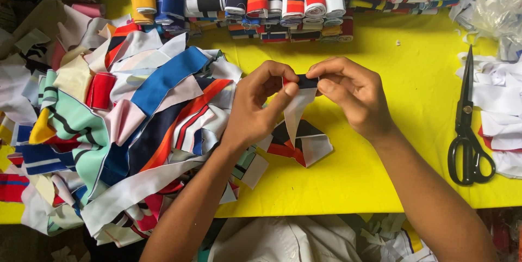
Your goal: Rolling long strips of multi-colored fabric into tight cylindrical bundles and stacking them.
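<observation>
The fabric strip [300, 101] is a narrow band, white along most of its length with a dark navy section and a sliver of red at the top; its white tail hangs down and its lower end lies folded on the yellow tabletop [380, 148] in white, red and black. No labels or signs can be made out; a clear plastic bag [495, 1] sits crumpled at the far right corner, beside a row of striped fabric rolls [283, 1] along the far edge. The strip's top end is pinched between both hands, raised just above the tabletop: the left hand [258, 107] grips it with thumb and fingers from the left, the right hand [350, 96] from the right, fingertips nearly meeting
</observation>
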